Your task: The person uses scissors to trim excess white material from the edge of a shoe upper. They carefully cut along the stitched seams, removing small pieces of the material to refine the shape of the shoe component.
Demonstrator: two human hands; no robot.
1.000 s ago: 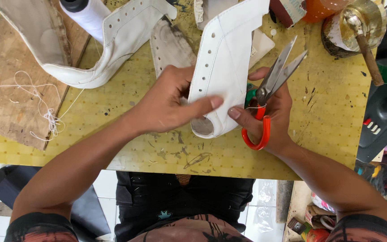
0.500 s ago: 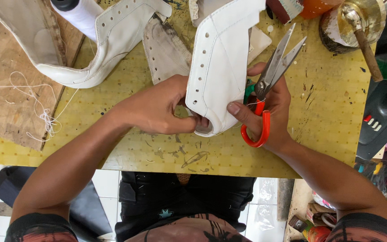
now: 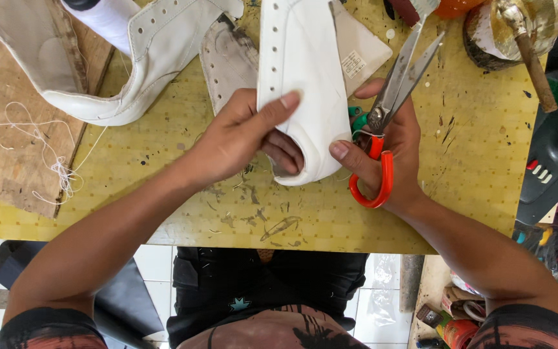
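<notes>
My left hand (image 3: 243,139) grips a white leather shoe upper (image 3: 301,77) at its near end, thumb on top and fingers curled under into the opening. My right hand (image 3: 389,152) holds red-handled scissors (image 3: 389,110), blades slightly apart and pointing away up and to the right, while its thumb presses the right edge of the same upper. The upper has a row of eyelet holes along its left side and lies lengthwise away from me.
A second white shoe upper (image 3: 130,58) lies at the far left on a brown board (image 3: 8,148) with loose white thread (image 3: 53,165). A grey insole (image 3: 227,58), a glue pot with a brush (image 3: 518,32) and a dark machine (image 3: 557,161) stand on the yellow table (image 3: 460,168).
My left hand has shifted its grip on the upper, thumb now on top and fingers inside the opening. The camera has moved closer; the right hand stays with the scissors.
</notes>
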